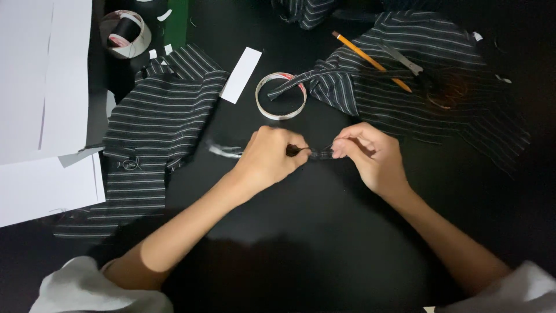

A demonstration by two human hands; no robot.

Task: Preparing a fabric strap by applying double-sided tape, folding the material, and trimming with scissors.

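Both hands pinch a narrow striped fabric strip (317,153) taut.
Left hand (269,157) and right hand (370,153) close on it just below the tape ring (281,96); steadiness matters.

Both hands pinching a thin strip of dark striped fabric (315,154) between them, left hand (269,157) and right hand (370,153), over the black bench (324,232). White tape ring (281,96), yellow pencil (370,61) and scissors (405,61) sit just behind.

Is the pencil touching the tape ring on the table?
Apart. The head view shows the pencil lying on the striped fabric at upper right, while the tape ring sits lower left of it, with fabric and dark table plainly between them.
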